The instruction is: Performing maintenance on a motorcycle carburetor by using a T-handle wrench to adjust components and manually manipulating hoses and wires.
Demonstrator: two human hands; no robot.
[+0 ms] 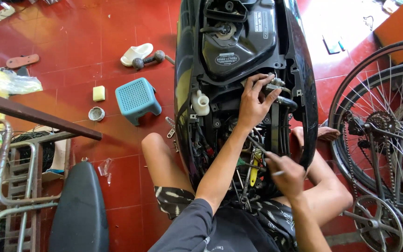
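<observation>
I sit on the red tiled floor with a black scooter body (304,79) opened up between my legs. My left hand (253,103) reaches into the frame and grips a small metal fitting with a black hose (278,88) beside the black fuel tank (239,42). My right hand (285,175) is lower, closed around a thin metal tool (257,145) whose tip points up into the wiring and engine parts. A white plastic cap (201,102) sits to the left of my left hand.
A small teal plastic stool (137,99) stands on the floor at left, with a white sandal (136,54), a dumbbell (148,59), a yellow sponge (99,93) and a small round tin (96,113) nearby. Bicycle wheels (378,130) stand at right. A black seat (79,210) and metal rack (5,186) lie at lower left.
</observation>
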